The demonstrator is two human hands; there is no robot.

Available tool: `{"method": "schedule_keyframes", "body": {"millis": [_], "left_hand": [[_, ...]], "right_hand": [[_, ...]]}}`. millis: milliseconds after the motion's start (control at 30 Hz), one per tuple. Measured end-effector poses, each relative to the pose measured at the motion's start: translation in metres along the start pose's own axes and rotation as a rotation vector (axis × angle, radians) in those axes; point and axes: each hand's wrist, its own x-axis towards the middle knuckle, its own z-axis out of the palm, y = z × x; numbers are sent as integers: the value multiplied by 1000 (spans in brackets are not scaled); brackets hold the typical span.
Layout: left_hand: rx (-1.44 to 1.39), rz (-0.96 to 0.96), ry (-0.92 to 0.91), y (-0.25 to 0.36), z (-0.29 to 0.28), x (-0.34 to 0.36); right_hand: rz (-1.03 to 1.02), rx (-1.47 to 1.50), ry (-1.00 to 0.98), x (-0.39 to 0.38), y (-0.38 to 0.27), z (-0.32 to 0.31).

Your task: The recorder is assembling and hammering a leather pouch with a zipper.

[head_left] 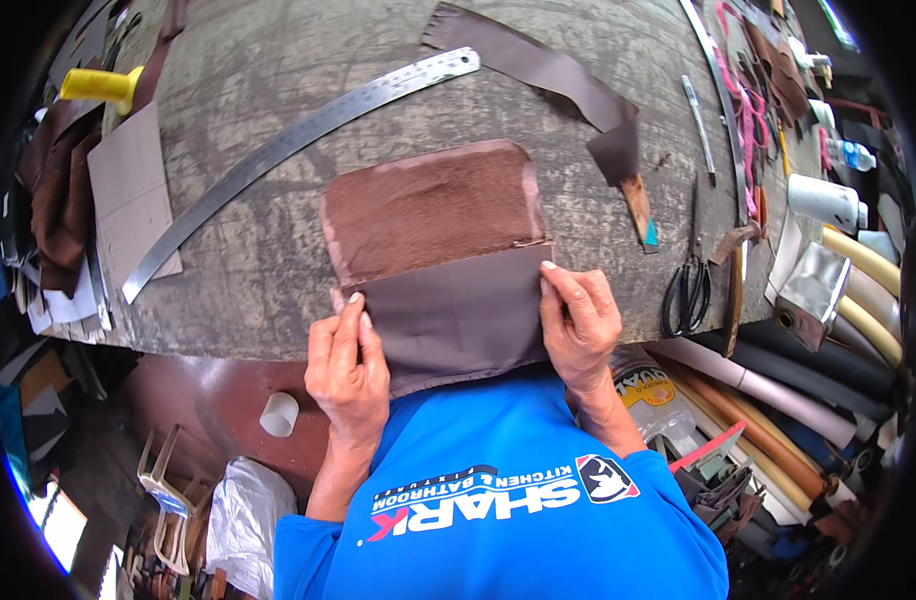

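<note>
A folded piece of brown leather (458, 315) lies at the near edge of the worktable, its lower part hanging toward my body. Its smooth dark panel is nearest me; beyond it extends a reddish-brown flap (438, 205) with rounded corners and a paler border. At the panel's upper left corner, my left hand (348, 350) pinches the edge between thumb and fingers. My right hand (580, 320) grips the opposite upper right corner the same way. Both hands are closed on the leather, level with each other.
A long steel ruler (298, 150) curves across the table to the left. Beyond lies a dark leather strip (538, 70). Black scissors (688, 290), a hammer (733, 290) and a silver pen (698, 125) rest at right. Leather rolls (758, 390) stand below right; a yellow object (103, 88) sits far left.
</note>
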Motion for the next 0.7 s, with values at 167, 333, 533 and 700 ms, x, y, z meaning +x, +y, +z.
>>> {"method": "schedule_keyframes", "body": {"millis": [167, 333, 533, 700], "left_hand": [[10, -9, -18, 0, 0, 0], [25, -2, -25, 2, 1, 0], [30, -12, -34, 2, 1, 0], [25, -3, -23, 3, 1, 1]], "right_hand": [[-68, -25, 36, -3, 3, 0], [-65, -69, 14, -1, 2, 1], [-71, -94, -23, 0, 3, 0], [-74, -115, -45, 1, 1, 0]]}}
